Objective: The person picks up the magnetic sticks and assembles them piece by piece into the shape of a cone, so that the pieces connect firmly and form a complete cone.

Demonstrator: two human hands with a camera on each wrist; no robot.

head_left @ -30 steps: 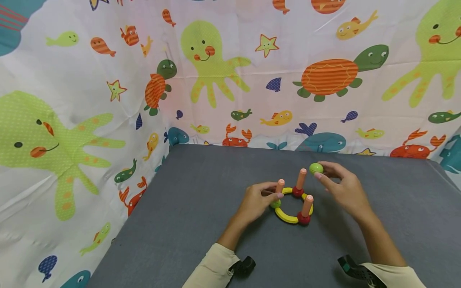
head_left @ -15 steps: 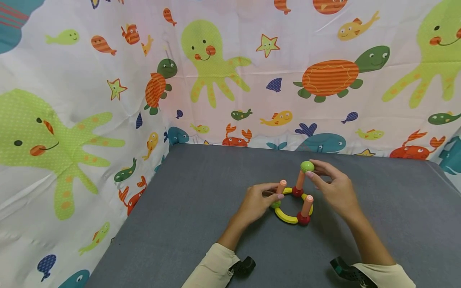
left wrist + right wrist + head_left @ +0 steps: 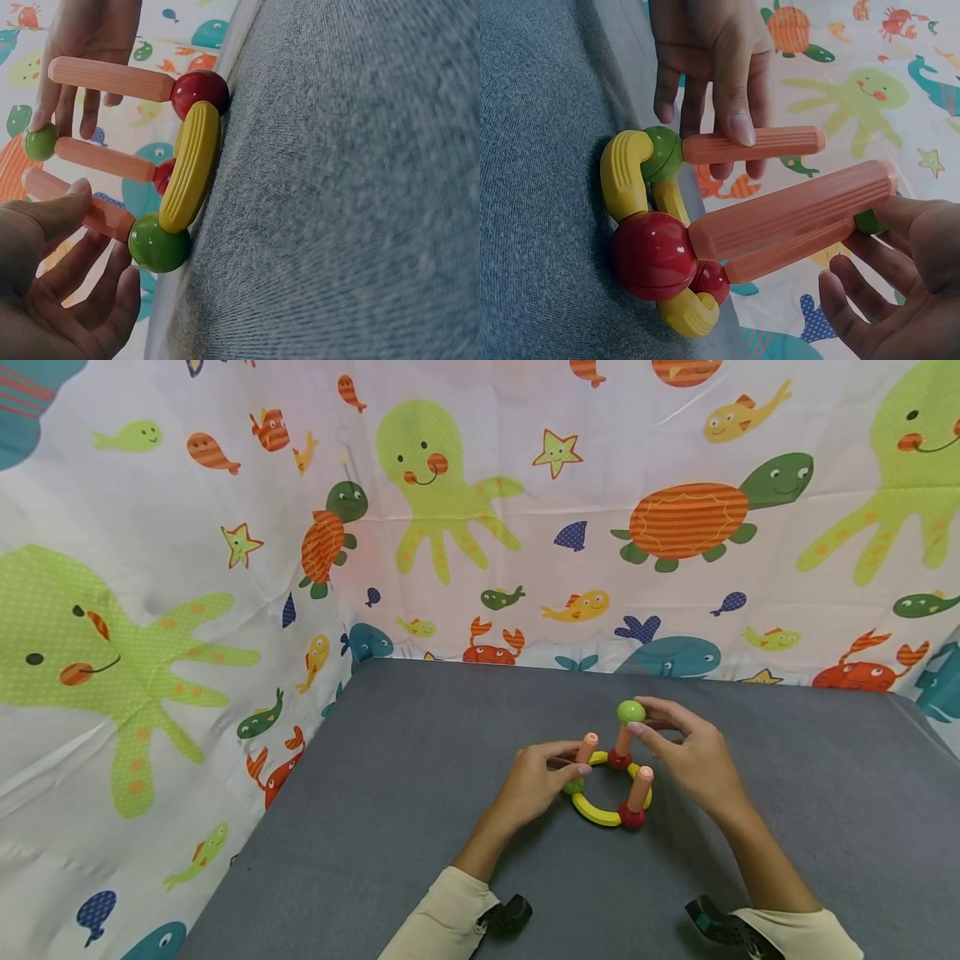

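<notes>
A ring of curved yellow pieces point(image 3: 596, 812) joined by red balls point(image 3: 632, 816) and a green ball point(image 3: 159, 244) lies on the grey table. Three salmon-coloured rods point(image 3: 639, 789) stand up from its balls. My left hand point(image 3: 531, 779) pinches the left rod point(image 3: 754, 144) between thumb and fingers, just above the green ball. With thumb and fingertips, my right hand point(image 3: 692, 756) holds another green ball point(image 3: 631, 712) at the top of the far rod point(image 3: 105, 159); the two touch. The near rod point(image 3: 795, 210) has a bare top.
The grey tabletop point(image 3: 375, 827) stretches around the ring. Behind and to the left hangs a white curtain point(image 3: 465, 610) printed with sea animals. Each wrist wears a black camera point(image 3: 512, 914).
My right hand has moved left with the green ball, then slightly down, bringing it onto the far rod's top. The left hand keeps its hold and the ring stays in place.
</notes>
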